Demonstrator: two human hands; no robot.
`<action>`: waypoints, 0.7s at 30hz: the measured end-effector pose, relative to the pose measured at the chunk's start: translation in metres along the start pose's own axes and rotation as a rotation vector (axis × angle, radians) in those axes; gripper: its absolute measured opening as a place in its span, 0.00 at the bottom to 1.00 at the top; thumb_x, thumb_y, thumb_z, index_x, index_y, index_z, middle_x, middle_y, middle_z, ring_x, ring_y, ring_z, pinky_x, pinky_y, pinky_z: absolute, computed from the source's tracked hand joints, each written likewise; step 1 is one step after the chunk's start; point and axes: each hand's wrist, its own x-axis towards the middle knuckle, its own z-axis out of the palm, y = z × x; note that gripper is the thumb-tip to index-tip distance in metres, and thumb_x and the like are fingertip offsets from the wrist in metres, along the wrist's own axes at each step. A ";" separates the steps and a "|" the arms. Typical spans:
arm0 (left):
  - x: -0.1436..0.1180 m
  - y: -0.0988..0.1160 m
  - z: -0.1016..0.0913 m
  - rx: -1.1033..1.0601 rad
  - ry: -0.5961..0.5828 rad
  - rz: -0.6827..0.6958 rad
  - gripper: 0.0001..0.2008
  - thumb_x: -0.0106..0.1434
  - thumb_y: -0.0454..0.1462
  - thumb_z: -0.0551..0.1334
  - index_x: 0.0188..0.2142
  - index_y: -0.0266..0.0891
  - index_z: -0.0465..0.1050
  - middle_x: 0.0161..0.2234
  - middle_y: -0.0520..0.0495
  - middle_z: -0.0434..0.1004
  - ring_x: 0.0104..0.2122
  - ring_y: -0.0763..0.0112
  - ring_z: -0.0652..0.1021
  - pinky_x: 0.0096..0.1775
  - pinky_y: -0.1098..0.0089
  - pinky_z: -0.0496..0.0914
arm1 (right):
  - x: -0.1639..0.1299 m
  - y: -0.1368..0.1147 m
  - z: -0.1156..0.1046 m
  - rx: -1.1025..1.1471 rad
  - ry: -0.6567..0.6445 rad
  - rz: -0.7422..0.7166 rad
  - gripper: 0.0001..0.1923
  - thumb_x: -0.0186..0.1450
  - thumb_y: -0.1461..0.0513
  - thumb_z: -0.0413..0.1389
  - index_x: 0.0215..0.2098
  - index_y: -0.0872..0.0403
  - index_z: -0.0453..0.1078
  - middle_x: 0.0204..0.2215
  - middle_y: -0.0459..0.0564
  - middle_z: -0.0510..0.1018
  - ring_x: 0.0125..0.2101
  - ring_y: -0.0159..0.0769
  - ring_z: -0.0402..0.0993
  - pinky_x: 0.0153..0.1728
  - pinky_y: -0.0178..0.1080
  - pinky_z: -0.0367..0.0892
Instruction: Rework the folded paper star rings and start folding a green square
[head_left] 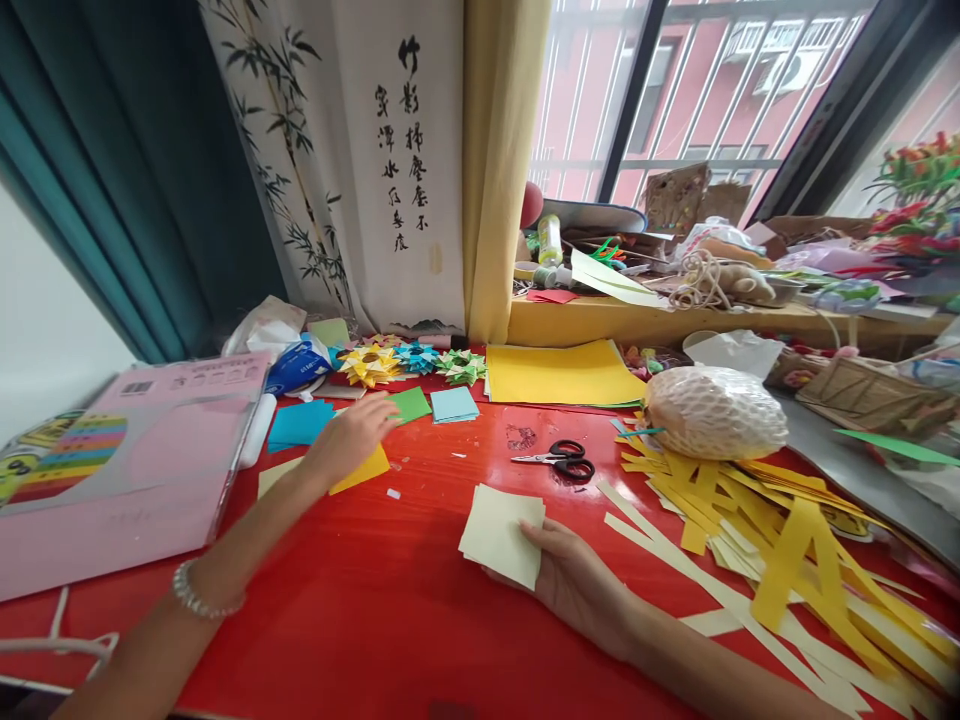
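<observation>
My right hand [574,580] holds a small stack of pale yellow paper squares [501,535] above the red table, thumb on top and fingers beneath. My left hand [360,430] is stretched out over the paper piles at the back left, its fingertips beside the green paper squares [410,404]. Its fingers are slightly blurred, so their grip is unclear. Under and around it lie yellow paper squares [364,470], blue paper squares [298,425] and a pale paper square [276,477]. Light blue paper squares [454,404] lie to its right.
Black-handled scissors [559,459] lie mid-table [360,610]. Yellow and pale paper strips [697,500] heap at right, near a net-wrapped round object [716,412]. Folded paper flowers [371,364] and yellow sheets [562,372] line the back. A pink paper package [165,480] lies left.
</observation>
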 end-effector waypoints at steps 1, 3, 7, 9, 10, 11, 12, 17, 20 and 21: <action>0.003 -0.018 0.003 0.008 -0.005 -0.071 0.14 0.64 0.40 0.49 0.44 0.38 0.67 0.49 0.43 0.68 0.50 0.62 0.68 0.50 0.63 0.64 | 0.000 0.000 0.000 0.013 0.003 0.001 0.12 0.65 0.66 0.47 0.45 0.64 0.63 0.43 0.60 0.72 0.44 0.42 0.69 0.48 0.46 0.60; 0.006 -0.045 0.010 0.013 -0.010 -0.157 0.18 0.61 0.43 0.51 0.46 0.36 0.66 0.50 0.40 0.67 0.49 0.58 0.69 0.48 0.61 0.64 | 0.000 -0.001 0.000 0.023 0.005 0.008 0.12 0.65 0.67 0.47 0.45 0.64 0.63 0.42 0.60 0.72 0.44 0.42 0.69 0.49 0.45 0.60; 0.006 -0.064 0.019 -0.003 -0.057 -0.221 0.20 0.60 0.47 0.51 0.45 0.38 0.67 0.47 0.43 0.70 0.46 0.59 0.71 0.46 0.65 0.65 | 0.001 -0.003 0.002 0.026 -0.010 0.025 0.11 0.65 0.67 0.46 0.44 0.65 0.64 0.42 0.60 0.73 0.44 0.41 0.69 0.50 0.44 0.60; 0.005 -0.065 0.019 -0.016 -0.070 -0.226 0.19 0.60 0.47 0.50 0.44 0.40 0.68 0.47 0.46 0.71 0.46 0.61 0.71 0.46 0.68 0.65 | 0.002 -0.003 0.003 0.025 -0.005 0.032 0.11 0.65 0.67 0.46 0.44 0.65 0.64 0.42 0.60 0.73 0.44 0.41 0.69 0.50 0.44 0.59; 0.004 -0.065 0.018 -0.022 -0.073 -0.226 0.19 0.61 0.47 0.49 0.44 0.41 0.68 0.47 0.47 0.71 0.45 0.62 0.71 0.45 0.69 0.65 | 0.001 -0.004 0.004 0.025 0.001 0.035 0.12 0.65 0.67 0.45 0.44 0.65 0.64 0.42 0.60 0.73 0.44 0.41 0.69 0.50 0.43 0.59; 0.004 -0.066 0.018 -0.027 -0.074 -0.225 0.19 0.61 0.48 0.49 0.44 0.41 0.69 0.46 0.48 0.72 0.45 0.63 0.72 0.45 0.70 0.65 | 0.001 -0.004 0.004 0.028 0.006 0.038 0.12 0.65 0.67 0.45 0.44 0.65 0.64 0.42 0.59 0.73 0.44 0.40 0.69 0.51 0.43 0.59; 0.004 -0.066 0.017 -0.030 -0.073 -0.222 0.19 0.61 0.48 0.48 0.43 0.42 0.69 0.46 0.48 0.72 0.44 0.63 0.72 0.44 0.71 0.65 | 0.001 -0.004 0.005 0.030 0.011 0.039 0.12 0.65 0.67 0.45 0.44 0.65 0.64 0.42 0.59 0.73 0.44 0.40 0.69 0.51 0.43 0.59; 0.001 -0.071 0.019 -0.001 -0.034 -0.245 0.21 0.63 0.45 0.44 0.49 0.40 0.65 0.47 0.44 0.70 0.43 0.61 0.73 0.43 0.69 0.65 | 0.001 -0.004 0.007 0.033 0.014 0.043 0.11 0.65 0.66 0.46 0.44 0.64 0.65 0.41 0.59 0.73 0.44 0.40 0.69 0.50 0.43 0.59; 0.000 -0.071 0.021 0.018 -0.018 -0.222 0.22 0.64 0.40 0.42 0.56 0.39 0.54 0.53 0.42 0.63 0.45 0.62 0.72 0.43 0.66 0.65 | 0.000 -0.005 0.007 0.028 -0.007 0.041 0.12 0.65 0.66 0.46 0.44 0.64 0.65 0.42 0.58 0.73 0.45 0.40 0.69 0.50 0.43 0.59; 0.000 -0.070 0.021 0.017 -0.025 -0.197 0.21 0.64 0.39 0.42 0.56 0.40 0.54 0.54 0.43 0.62 0.47 0.63 0.71 0.45 0.67 0.64 | 0.000 -0.004 0.006 0.025 -0.009 0.041 0.11 0.65 0.66 0.46 0.43 0.64 0.65 0.42 0.59 0.73 0.45 0.40 0.69 0.51 0.43 0.59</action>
